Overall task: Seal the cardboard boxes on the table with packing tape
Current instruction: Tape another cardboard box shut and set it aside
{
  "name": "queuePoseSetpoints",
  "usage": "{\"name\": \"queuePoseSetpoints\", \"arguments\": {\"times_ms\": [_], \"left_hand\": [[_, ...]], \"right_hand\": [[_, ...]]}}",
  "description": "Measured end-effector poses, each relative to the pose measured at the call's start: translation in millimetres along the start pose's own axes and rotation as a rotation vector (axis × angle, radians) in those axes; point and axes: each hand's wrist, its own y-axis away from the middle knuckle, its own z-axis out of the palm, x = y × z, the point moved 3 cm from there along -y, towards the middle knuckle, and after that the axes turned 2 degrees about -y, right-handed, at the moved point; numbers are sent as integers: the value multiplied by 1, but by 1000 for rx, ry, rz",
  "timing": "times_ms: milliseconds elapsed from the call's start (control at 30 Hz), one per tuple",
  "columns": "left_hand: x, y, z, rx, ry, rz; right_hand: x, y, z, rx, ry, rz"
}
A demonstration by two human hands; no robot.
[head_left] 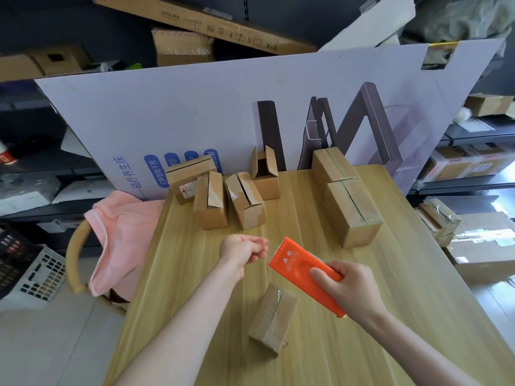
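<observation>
Orange plastic forms the flat packing-tape dispenser (299, 267) that the right hand (348, 288) grips, its fingers (320, 275) wrapped over the top face near the handle end and the serrated end pointing away past the fingertips, towards the left hand (242, 250). The left hand's fingers are curled in against the thumb, just beside the dispenser's far end; whether they pinch any tape I cannot tell. Below both sets of fingers, nearer the person, a small brown cardboard box (271, 320) lies on the pale wooden table (390, 316), with a strip of clear tape along its top seam. Beyond the left fingertips stands a cluster of small brown cartons (211, 201), their flaps loose or partly shut, and behind them one carton with its flaps standing open (264, 174). Beyond the right fingers, and well apart from them, two larger brown boxes (352, 215) sit end to end with closed flaps. A large white printed cardboard sheet (195, 107) stands behind the table, and a pink cloth (122, 232) hangs over a chair out past the left hand.
</observation>
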Motion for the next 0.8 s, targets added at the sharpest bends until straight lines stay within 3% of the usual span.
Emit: {"name": "queuePoseSetpoints", "arguments": {"times_ms": [267,467,800], "left_hand": [[-19,-27,-21,145,-23,-29],[-64,-34,-3,106,-122,-88],[-109,-50,19,195,-211,-176]], "right_hand": [[41,6,-29,-23,137,92],[74,1,-29,-100,342,218],[106,-21,-10,-174,531,347]]}}
